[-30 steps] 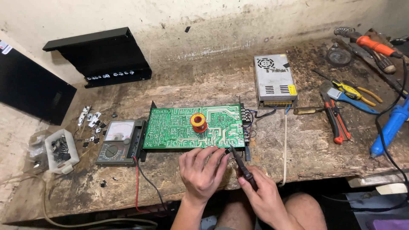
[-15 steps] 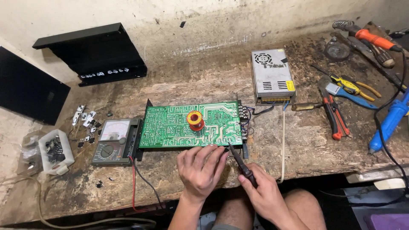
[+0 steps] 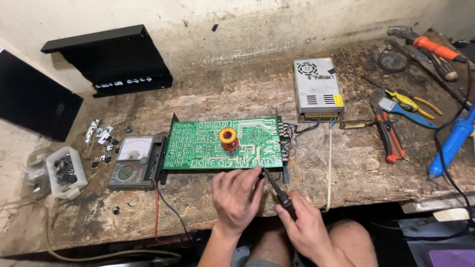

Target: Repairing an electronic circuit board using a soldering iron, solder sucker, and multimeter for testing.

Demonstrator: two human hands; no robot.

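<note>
A green circuit board point(image 3: 208, 146) lies flat on the worn wooden bench point(image 3: 222, 99), with a small spool of solder wire point(image 3: 228, 138) standing on it. My left hand point(image 3: 236, 198) rests at the board's near edge, fingers curled, touching the edge by the tool tip. My right hand point(image 3: 307, 227) grips a black-handled soldering iron point(image 3: 277, 190), whose tip meets the board's near right edge. Whether the left fingers pinch anything is hidden.
An analogue multimeter point(image 3: 132, 163) sits left of the board, its red and black leads trailing off the bench. A metal power supply box point(image 3: 316, 89) is behind right. Pliers, cutters and screwdrivers point(image 3: 396, 123) lie at right, a blue tool point(image 3: 452, 141) beyond. A small parts tray point(image 3: 64, 173) stands far left.
The view has shifted slightly. Both hands stay at the board's near edge with the iron tip in the same spot.
</note>
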